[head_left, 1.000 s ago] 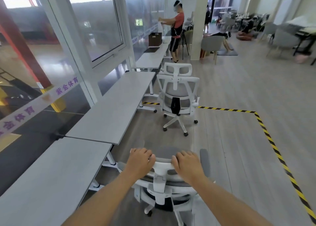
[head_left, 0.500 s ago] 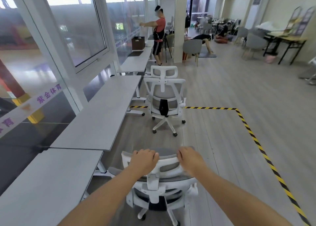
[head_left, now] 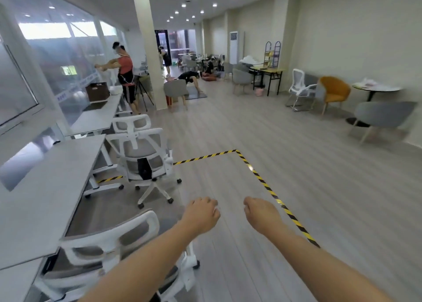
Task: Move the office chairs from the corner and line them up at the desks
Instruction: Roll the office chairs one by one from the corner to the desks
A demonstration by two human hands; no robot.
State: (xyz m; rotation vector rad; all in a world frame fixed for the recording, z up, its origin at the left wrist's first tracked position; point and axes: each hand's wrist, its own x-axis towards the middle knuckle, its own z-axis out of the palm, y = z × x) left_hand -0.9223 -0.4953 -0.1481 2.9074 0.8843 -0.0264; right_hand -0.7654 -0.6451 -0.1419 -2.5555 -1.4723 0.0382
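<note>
**Both hands off the near chair; time to fetch another**

The near white-framed office chair with grey mesh back (head_left: 107, 244) stands at the lower left, just beside the long pale-grey bench (head_left: 45, 187) that runs along the glass wall. A second white-and-grey office chair with a headrest (head_left: 141, 155) stands further along the same bench row, its back towards the camera. Neither hand touches a chair: the left hand (head_left: 202, 217) and the right hand (head_left: 262, 216) hang over bare wooden floor, fingers loosely curled and holding nothing. Yellow-and-black striped floor tape (head_left: 262, 180) runs past to the right.

This looks like the gap between placements, with two chairs lined up at the bench. The near one sits at a slight angle to the bench and may want squaring. Otherwise the next move calls for turning away and walking to the corner, out of view here, to take hold of another chair's backrest.
</note>
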